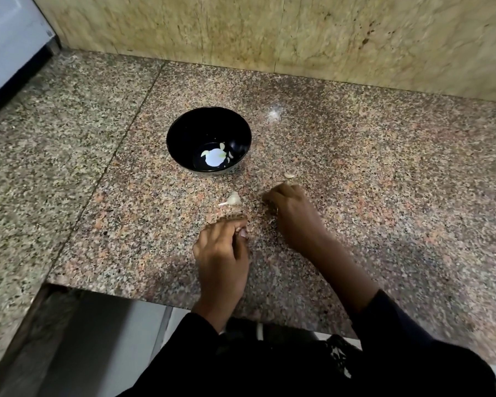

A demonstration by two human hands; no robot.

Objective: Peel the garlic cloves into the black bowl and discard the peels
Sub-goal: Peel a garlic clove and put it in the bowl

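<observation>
While both hands hover low over the speckled pinkish granite counter (355, 167), the round glossy black bowl (184, 130) sits a little farther back, with a few pale peeled garlic cloves (221, 146) at its bottom. Her left hand (222, 253) has its fingers curled near a whitish garlic scrap with a thin stalk (232, 199); whether it pinches anything, I cannot tell. Apart from it, the right hand (291, 210) reaches with blurred, curled fingertips toward a small pale garlic clove (288, 175) lying right of the bowl.
</observation>
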